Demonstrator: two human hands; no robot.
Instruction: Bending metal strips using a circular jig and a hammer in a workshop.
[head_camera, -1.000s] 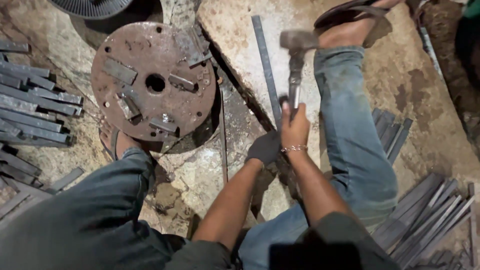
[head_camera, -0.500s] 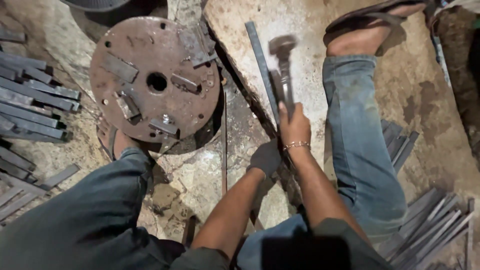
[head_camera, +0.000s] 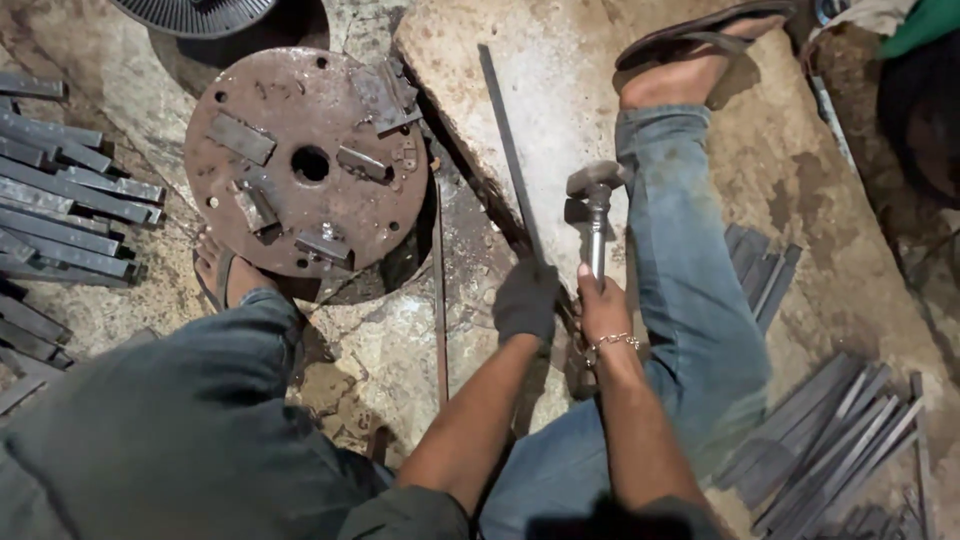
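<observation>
Right hand (head_camera: 603, 308), bare and with a thin bracelet at the wrist, was clenched around the metal handle of a hammer (head_camera: 596, 205). That hammer was held upright in the view, its head raised above the fist and seen close beside a long flat steel strip (head_camera: 510, 150). Left hand (head_camera: 526, 298), covered by a dark glove, was closed on the near end of that strip, pinning it down just beside the right hand.

The strip was laid lengthwise on a large pale stone slab (head_camera: 560, 80), running away from the hands toward the far edge. A leg in blue jeans (head_camera: 680, 300) was stretched out along the slab to the right of the hammer, ending in a foot in a dark sandal (head_camera: 700, 45).

A thin rod (head_camera: 439, 290) was seen lying on the rough ground just left of the gloved hand. Further left, a rusty round steel plate (head_camera: 305, 160) with a centre hole and several small blocks fixed to its face was lying flat. The other foot (head_camera: 222, 275) was placed at the near rim of that plate.

Stacks of cut flat bars (head_camera: 60, 200) were piled at the far left, well apart from the hands. More cut strips (head_camera: 830, 440) were heaped loosely at the lower right, beside the outstretched leg.
</observation>
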